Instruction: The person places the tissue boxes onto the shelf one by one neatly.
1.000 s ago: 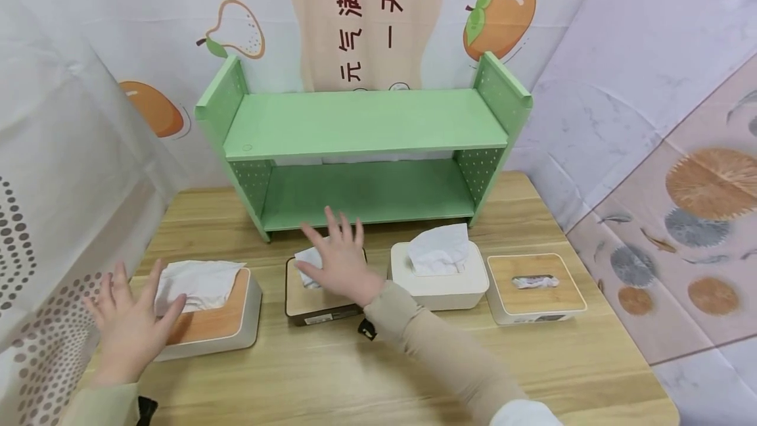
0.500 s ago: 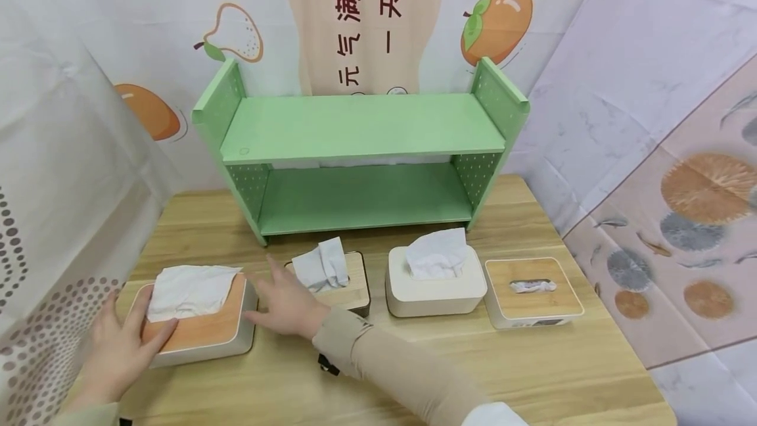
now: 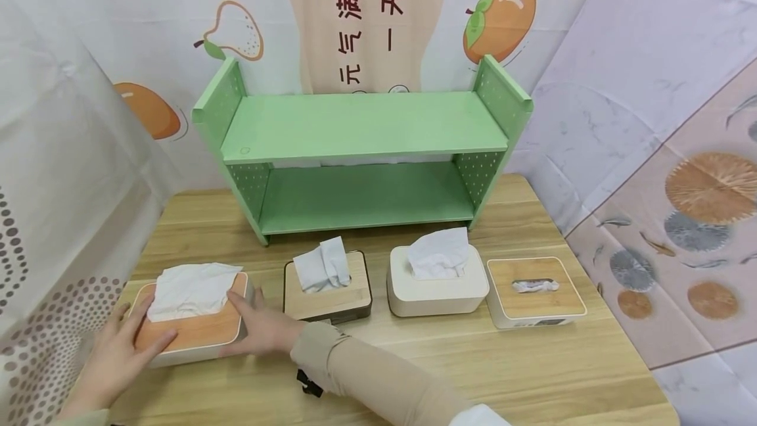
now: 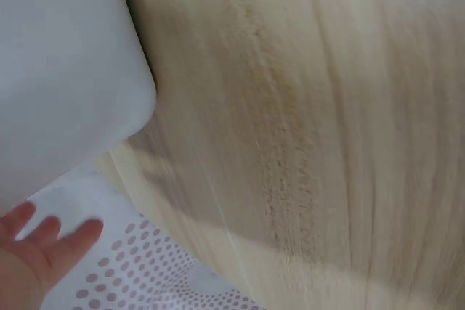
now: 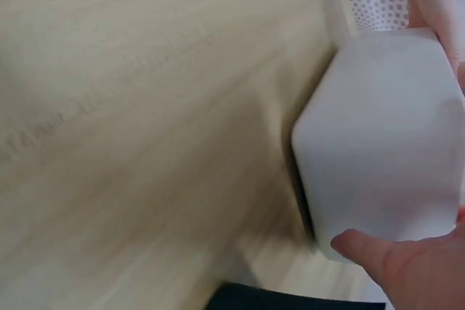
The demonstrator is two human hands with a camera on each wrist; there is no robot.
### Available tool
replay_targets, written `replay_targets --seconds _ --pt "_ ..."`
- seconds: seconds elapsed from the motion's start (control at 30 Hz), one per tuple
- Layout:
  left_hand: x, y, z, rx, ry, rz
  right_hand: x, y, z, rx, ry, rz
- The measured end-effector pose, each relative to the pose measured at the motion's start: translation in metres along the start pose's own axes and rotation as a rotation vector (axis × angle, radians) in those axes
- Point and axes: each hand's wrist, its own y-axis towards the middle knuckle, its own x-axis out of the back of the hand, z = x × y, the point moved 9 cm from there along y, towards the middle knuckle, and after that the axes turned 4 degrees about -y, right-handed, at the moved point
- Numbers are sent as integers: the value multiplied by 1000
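Both hands are at a white tissue box (image 3: 195,351) with an orange-brown wood lid and a tissue fanned over it. My left hand (image 3: 118,347) holds its left end, thumb and index finger on the lid. Its other fingers spread beside the box in the left wrist view. My right hand (image 3: 260,329) grips the right end, a fingertip on the lid's edge. The right wrist view shows its thumb (image 5: 363,248) against the pale side wall. The box stands on the wooden table (image 3: 414,354); some fingers are hidden behind it.
To the right stand a dark-sided tissue box (image 3: 322,307), a cream one (image 3: 437,291) and a white one with a bamboo lid (image 3: 535,294). A green two-tier shelf (image 3: 367,123) is behind them. A dotted curtain (image 3: 47,327) hangs along the left edge.
My right hand has moved left and down from over the dark-sided tissue box to the leftmost box's right end. My left hand has come down onto that box's left end.
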Motion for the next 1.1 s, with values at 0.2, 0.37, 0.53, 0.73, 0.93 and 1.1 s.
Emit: replay_targets --seconds 0.2,0.37,0.53,0.73,0.93,1.1 --pt "2 -1 6 8 -97 -8 -1 -1 2 39 8 -54" --pt "1 -5 17 64 -161 22 -1 -1 1 56 5 -126" --pt "-4 -8 26 78 -218 90 -5 0 0 63 61 -173" --pt "-9 -10 31 110 -213 122 -4 -3 -1 54 136 -212" --pt "-13 -11 32 177 -275 139 -5 -6 -1 13 201 -230" --pt "-14 -12 31 227 -308 131 -6 -8 -2 19 240 -246"
